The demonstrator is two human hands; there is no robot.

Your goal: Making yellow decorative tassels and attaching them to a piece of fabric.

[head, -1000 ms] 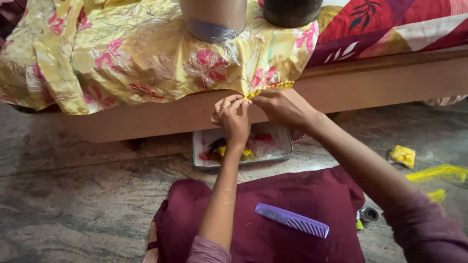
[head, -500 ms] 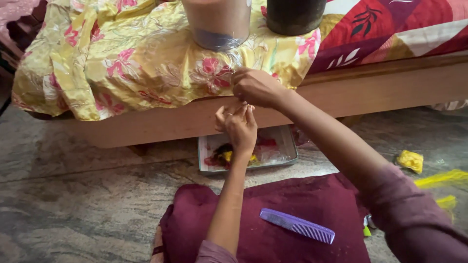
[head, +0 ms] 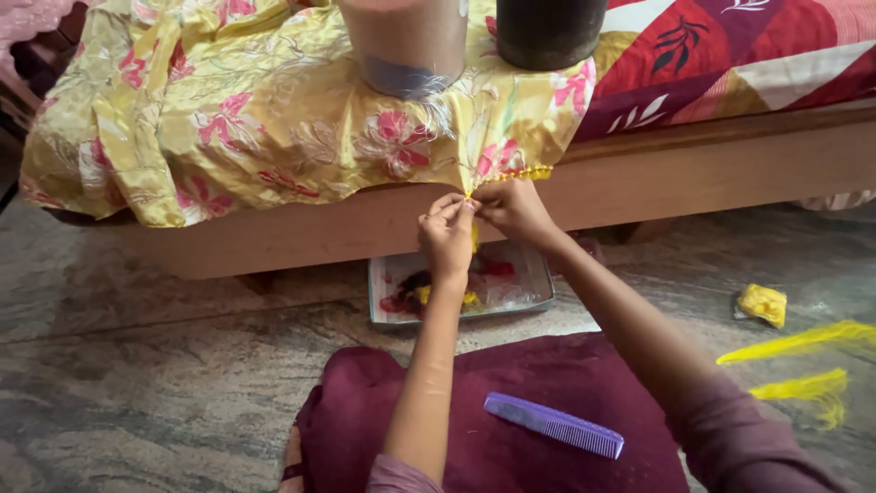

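Note:
My left hand (head: 446,233) and my right hand (head: 513,206) meet at the hanging edge of a yellow floral cloth (head: 274,119) draped over a wooden bed. Both pinch the cloth's hem, where a short row of yellow beaded tassel trim (head: 516,173) runs to the right. The fingertips of my left hand press together on a thin yellow thread at the hem. A purple comb (head: 554,424) lies on my maroon-clad lap (head: 511,429).
A clear tray (head: 538,283) with coloured thread bits sits on the stone floor under the bed edge. Two heavy cylindrical containers (head: 406,41) stand on the cloth. Yellow thread bundles (head: 803,342) and a yellow packet (head: 763,303) lie on the floor at right.
My right hand rose from the hem and came back down to it. Both hands now pinch the edge together, slightly lower and closer than before.

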